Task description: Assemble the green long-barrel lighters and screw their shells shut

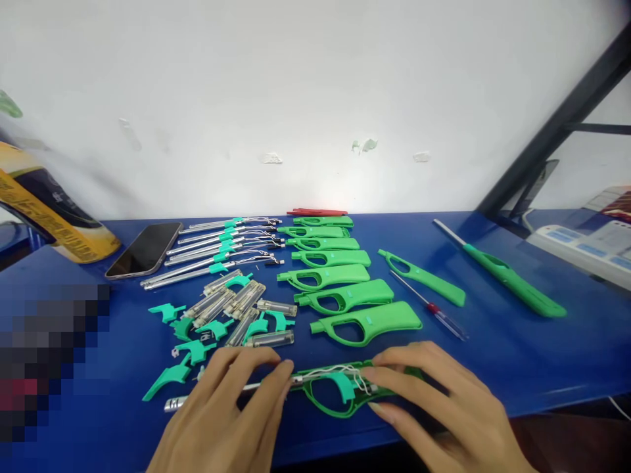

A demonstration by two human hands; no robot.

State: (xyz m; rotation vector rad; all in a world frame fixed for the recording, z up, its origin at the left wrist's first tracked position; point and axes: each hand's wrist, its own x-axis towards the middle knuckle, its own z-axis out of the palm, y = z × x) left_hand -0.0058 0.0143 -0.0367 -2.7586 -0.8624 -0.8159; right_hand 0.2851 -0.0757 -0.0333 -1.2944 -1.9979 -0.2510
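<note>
Near the table's front edge lies an opened green lighter handle shell, its inside facing up. My left hand is closed on a long metal lighter tube, whose near end reaches the shell's left tip. Inside the shell sit a teal trigger and white wires. My right hand grips the shell's wide right part, thumb and fingertips around its edges and beside the wires. That hand hides much of the shell's right end.
Behind my hands lie several green handle shells, clear fuel tanks, loose teal triggers and wired metal tubes. A screwdriver and a whole green lighter lie right. A phone and yellow bag are left.
</note>
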